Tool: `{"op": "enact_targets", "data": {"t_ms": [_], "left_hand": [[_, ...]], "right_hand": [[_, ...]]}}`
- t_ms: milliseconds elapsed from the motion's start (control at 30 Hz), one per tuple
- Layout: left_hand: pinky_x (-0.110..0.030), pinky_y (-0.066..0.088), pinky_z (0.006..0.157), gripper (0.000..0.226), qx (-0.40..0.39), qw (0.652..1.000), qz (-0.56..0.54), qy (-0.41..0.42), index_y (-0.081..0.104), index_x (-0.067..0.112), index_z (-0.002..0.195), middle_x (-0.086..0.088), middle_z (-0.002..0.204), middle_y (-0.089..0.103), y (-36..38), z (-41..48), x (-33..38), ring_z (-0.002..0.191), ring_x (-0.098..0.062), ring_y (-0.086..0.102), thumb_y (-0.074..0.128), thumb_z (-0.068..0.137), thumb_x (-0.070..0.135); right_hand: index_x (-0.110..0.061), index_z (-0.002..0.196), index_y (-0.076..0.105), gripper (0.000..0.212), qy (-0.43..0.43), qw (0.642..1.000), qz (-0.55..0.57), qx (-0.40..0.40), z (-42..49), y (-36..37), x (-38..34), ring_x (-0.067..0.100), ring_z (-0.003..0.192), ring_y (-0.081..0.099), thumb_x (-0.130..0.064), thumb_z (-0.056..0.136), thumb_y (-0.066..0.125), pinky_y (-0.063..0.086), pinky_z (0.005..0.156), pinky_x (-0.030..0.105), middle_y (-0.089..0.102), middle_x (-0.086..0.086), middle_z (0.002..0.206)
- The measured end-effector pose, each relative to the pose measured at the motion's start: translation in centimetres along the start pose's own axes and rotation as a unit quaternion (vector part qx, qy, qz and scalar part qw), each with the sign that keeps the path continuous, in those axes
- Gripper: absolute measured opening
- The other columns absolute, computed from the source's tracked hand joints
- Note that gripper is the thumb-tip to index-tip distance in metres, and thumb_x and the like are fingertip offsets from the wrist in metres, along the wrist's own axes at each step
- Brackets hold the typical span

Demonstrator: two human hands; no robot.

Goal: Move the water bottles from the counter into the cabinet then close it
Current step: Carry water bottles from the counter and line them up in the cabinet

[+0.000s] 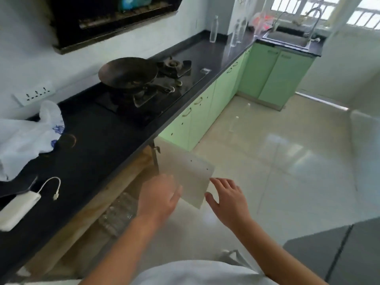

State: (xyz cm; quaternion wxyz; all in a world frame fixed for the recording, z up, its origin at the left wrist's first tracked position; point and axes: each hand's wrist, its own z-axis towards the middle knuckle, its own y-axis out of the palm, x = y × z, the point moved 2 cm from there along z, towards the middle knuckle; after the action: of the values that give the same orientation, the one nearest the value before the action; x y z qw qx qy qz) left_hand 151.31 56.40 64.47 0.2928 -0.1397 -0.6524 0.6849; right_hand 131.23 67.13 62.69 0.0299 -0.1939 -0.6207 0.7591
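Left hand [159, 197] flat on cabinet door [189, 173], right hand [227, 200] spread just beside door's free edge, gripping nothing; I judge, ready to swing it. Stowed bottles [118, 212] lie behind door; other bottles [213, 29] stand on table [86, 145], far beyond door.

The left arm [123, 243] and the right arm [275, 251] are both bare and reach forward and down from the body, nearly side by side. The left hand [158, 199] shows its back, a little blurred, with the fingers stretched forward and close together and the thumb along the side. The right hand [228, 202] is just beside it, not touching, palm downward. Its fingers are relaxed and spread, and its thumb points toward the left hand.
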Motion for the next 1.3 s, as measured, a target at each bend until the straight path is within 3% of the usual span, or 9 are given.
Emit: {"op": "enact_targets", "data": {"t_ms": [67, 167, 267, 467, 833, 1000, 1300], "left_hand": [[-0.041, 0.052, 0.092, 0.078, -0.008, 0.999, -0.006, 0.030, 0.067, 0.013, 0.127, -0.006, 0.124, 0.070, -0.4, 1.8, 2.2, 0.112, -0.024, 0.066, 0.013, 0.101, 0.063], [-0.042, 0.049, 0.099, 0.069, -0.012, 0.997, 0.000, 0.076, 0.062, 0.013, 0.133, -0.007, 0.132, 0.066, -0.1, 4.4, 5.3, 0.119, -0.024, 0.062, 0.024, 0.101, 0.060], [-0.041, 0.053, 0.092, 0.059, -0.003, 0.993, -0.003, 0.115, 0.065, 0.013, 0.124, -0.006, 0.121, 0.070, 0.6, 6.6, 8.5, 0.108, -0.024, 0.066, 0.033, 0.101, 0.056], [-0.042, 0.054, 0.092, 0.062, 0.010, 0.991, -0.002, 0.137, 0.064, 0.015, 0.130, -0.004, 0.126, 0.069, 2.0, 12.0, 13.9, 0.112, -0.023, 0.065, 0.030, 0.101, 0.058], [-0.041, 0.056, 0.085, 0.055, 0.016, 0.993, 0.066, 0.095, 0.071, 0.017, 0.119, -0.004, 0.115, 0.072, 4.3, 21.2, 20.1, 0.102, -0.023, 0.068, 0.038, 0.099, 0.056], [-0.042, 0.055, 0.085, 0.055, -0.018, 0.991, 0.076, 0.110, 0.071, 0.016, 0.118, -0.004, 0.113, 0.072, 6.6, 24.0, 22.8, 0.100, -0.024, 0.068, 0.040, 0.097, 0.056], [-0.041, 0.051, 0.077, 0.057, -0.054, 0.979, 0.048, 0.193, 0.070, 0.013, 0.117, -0.007, 0.110, 0.072, 12.6, 35.1, 28.9, 0.093, -0.030, 0.066, 0.038, 0.096, 0.055]], "right_hand": [[-0.017, 0.131, 0.063, 0.059, 0.034, 0.999, -0.003, 0.023, 0.1, -1.4, 2.0, 0.024, 0.118, 0.060, -0.056, 0.093, 0.042, 0.052, 0.092, 0.038, 0.068, -0.003, 0.125], [-0.017, 0.131, 0.063, 0.058, 0.080, 0.996, 0.003, 0.046, 0.1, -2.9, 4.9, 0.024, 0.118, 0.060, -0.055, 0.092, 0.043, 0.052, 0.092, 0.038, 0.068, -0.004, 0.125], [-0.018, 0.131, 0.063, 0.057, 0.113, 0.991, 0.008, 0.065, 0.0, -3.9, 7.9, 0.023, 0.118, 0.060, -0.054, 0.091, 0.044, 0.053, 0.092, 0.038, 0.068, -0.004, 0.125], [-0.017, 0.128, 0.066, 0.056, 0.142, 0.986, 0.018, 0.083, 2.0, -3.9, 14.7, 0.022, 0.113, 0.063, -0.054, 0.090, 0.046, 0.055, 0.088, 0.037, 0.070, -0.005, 0.119], [-0.016, 0.130, 0.065, 0.057, 0.074, 0.994, 0.046, 0.071, 12.0, -4.5, 24.7, 0.022, 0.112, 0.062, -0.054, 0.091, 0.045, 0.053, 0.090, 0.036, 0.069, -0.004, 0.121], [-0.016, 0.126, 0.066, 0.055, 0.069, 0.994, 0.048, 0.068, 14.3, -4.3, 28.8, 0.023, 0.110, 0.063, -0.053, 0.090, 0.047, 0.055, 0.087, 0.036, 0.070, -0.004, 0.119], [-0.014, 0.126, 0.066, 0.055, 0.166, 0.984, 0.031, 0.055, 17.9, -4.0, 38.3, 0.025, 0.109, 0.063, -0.052, 0.091, 0.046, 0.054, 0.089, 0.039, 0.071, 0.000, 0.118]]}}
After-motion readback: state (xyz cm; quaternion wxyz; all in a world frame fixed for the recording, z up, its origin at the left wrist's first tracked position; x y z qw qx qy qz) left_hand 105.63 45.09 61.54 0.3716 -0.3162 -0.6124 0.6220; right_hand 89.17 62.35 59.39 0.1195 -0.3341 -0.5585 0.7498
